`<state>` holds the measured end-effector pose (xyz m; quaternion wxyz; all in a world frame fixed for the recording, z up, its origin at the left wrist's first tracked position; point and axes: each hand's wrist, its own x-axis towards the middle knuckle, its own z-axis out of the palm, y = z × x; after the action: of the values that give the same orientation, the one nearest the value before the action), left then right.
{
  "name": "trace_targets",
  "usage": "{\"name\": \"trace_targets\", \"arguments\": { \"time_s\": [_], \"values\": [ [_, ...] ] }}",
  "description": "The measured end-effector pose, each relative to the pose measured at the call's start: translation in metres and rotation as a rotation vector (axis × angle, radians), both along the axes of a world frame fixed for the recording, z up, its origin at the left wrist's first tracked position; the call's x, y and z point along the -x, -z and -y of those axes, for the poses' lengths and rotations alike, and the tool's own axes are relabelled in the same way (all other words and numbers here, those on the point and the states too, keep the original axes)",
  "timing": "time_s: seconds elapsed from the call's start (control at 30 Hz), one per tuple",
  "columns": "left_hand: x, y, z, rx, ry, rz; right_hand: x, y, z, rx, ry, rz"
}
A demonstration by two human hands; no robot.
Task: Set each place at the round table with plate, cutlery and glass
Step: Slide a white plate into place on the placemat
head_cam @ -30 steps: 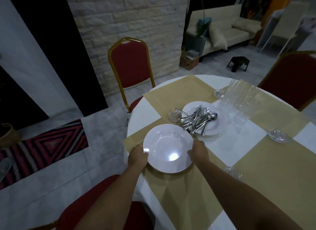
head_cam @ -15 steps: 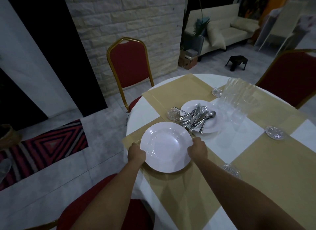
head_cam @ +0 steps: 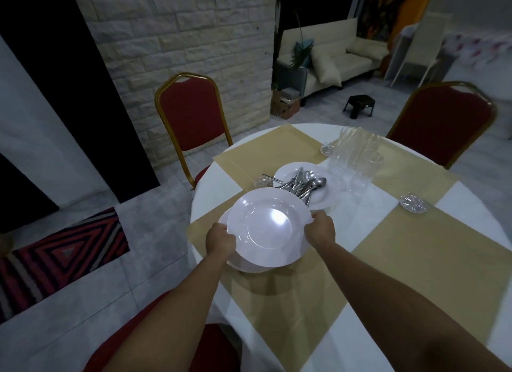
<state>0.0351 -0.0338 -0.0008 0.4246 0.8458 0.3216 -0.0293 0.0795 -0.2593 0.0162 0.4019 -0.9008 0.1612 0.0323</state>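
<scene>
I see top plate (head_cam: 268,227) gripped betw both hands: left hand (head_cam: 221,240) clamped on its left rim, right hand (head_cam: 320,230) on right rim, plate tilted, raised off second plate (head_cam: 243,263) lying under it on tan placemat (head_cam: 277,294). Plates white, round, glossy, deep centre. Behind: third plate (head_cam: 288,170) w/ heap of steel cutlery (head_cam: 303,184), clear ribbed glasses (head_cam: 353,161). Desk (head_cam: 216,183) round, white cloth. Red gold-framed chair (head_cam: 191,122), stone-block wall, cream sofa (head_cam: 332,58).

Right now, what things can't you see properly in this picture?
- Head view: the lower plate is mostly covered by the top plate held in the left hand and right hand.
- The clear glasses blur together; their number is unclear.
- The cutlery lies piled, so pieces overlap.
- The table is cut off at the right edge.
</scene>
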Motion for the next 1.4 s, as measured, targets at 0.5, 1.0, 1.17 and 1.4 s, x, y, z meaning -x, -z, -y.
{"name": "trace_targets", "arguments": {
  "time_s": [0.5, 1.0, 1.17, 1.4],
  "values": [
    [-0.009, -0.021, 0.178, 0.127, 0.296, 0.039, 0.025, -0.017, 0.187, 0.122, 0.262, -0.007],
    [-0.045, 0.007, 0.372, 0.072, 0.388, -0.048, 0.001, 0.024, 0.385, 0.184, 0.284, -0.075],
    [-0.059, 0.022, 0.405, 0.079, 0.396, -0.05, -0.017, 0.045, 0.419, 0.201, 0.252, -0.107],
    [-0.059, 0.029, 0.432, 0.071, 0.362, -0.049, -0.031, 0.06, 0.444, 0.218, 0.201, -0.133]
  ]
}}
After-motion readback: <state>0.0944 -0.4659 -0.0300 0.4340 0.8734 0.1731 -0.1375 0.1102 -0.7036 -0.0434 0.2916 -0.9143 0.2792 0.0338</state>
